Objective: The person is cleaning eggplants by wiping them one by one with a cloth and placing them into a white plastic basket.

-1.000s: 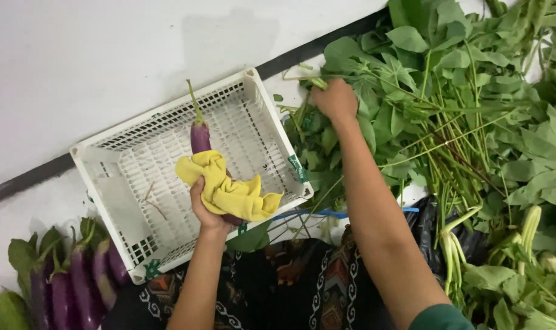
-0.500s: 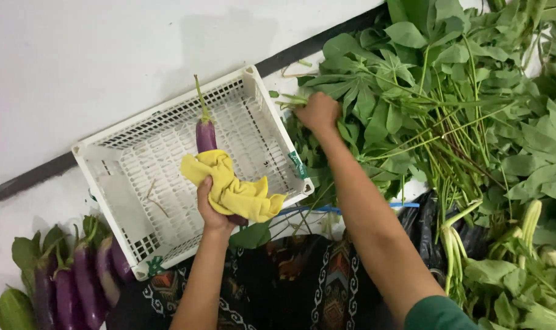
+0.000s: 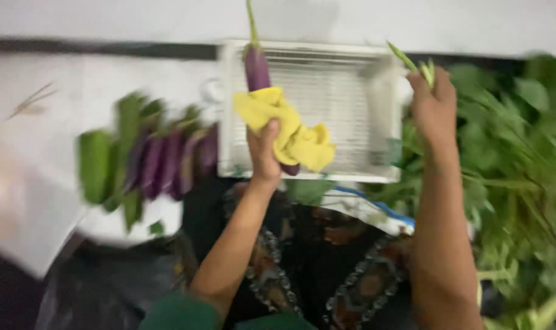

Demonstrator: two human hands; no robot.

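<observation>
Far left, a blurred bunch of purple eggplants (image 3: 162, 162) w/ green leaves is lying beside the white crate (image 3: 375, 110); your left hand (image 3: 264, 153) is gripping a yellow cloth (image 3: 290, 131), fingers curled tight round it and the long purple eggplant (image 3: 257, 68) it's wrapping, held over the crate; your right hand (image 3: 433, 107) is pinching green stems (image 3: 412, 64), fingers pressed together, at the crate's right edge; leafy greens (image 3: 522, 177) are piling up far right.
</observation>
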